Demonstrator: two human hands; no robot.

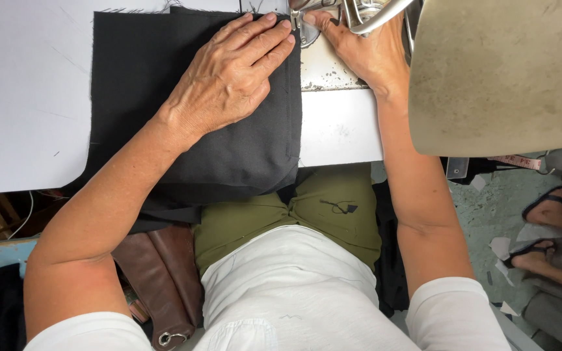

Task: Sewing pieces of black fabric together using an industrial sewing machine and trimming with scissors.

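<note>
Seated at an industrial sewing machine (502,71), seen from above. The left hand (229,78) is lying flat, palm down, fingers together and extended, pressing the black fabric (164,97) onto the white table (21,97). Nothing is pinched; it is holding by downward pressure only. The right hand (365,55) is resting just beyond the fabric's right edge, on the metal bed plate (323,68), its fingertips reaching toward the presser foot (300,26). The machine arm is covering part of that hand, so I cannot tell whether those fingers are closed on the cloth edge or merely touching it.

The fabric is lying under the left palm, its stitched right edge running straight from the fingertips back toward the body, the near end draping off the table onto the lap, over the olive trousers (333,208).

To do this step well, in my judgement:
- left palm is keeping even, light pressure, so the cloth is gliding rather than dragging;
- fingertips are staying clear of the needle area just ahead of them;
- right fingers are steering the edge parallel to the foot;
- draped weight below the wrist is being watched, as it could pull the seam off line.

A brown leather bag (164,279) is sitting below the left forearm. Another person's sandalled feet (541,227) are off to the right.
</note>
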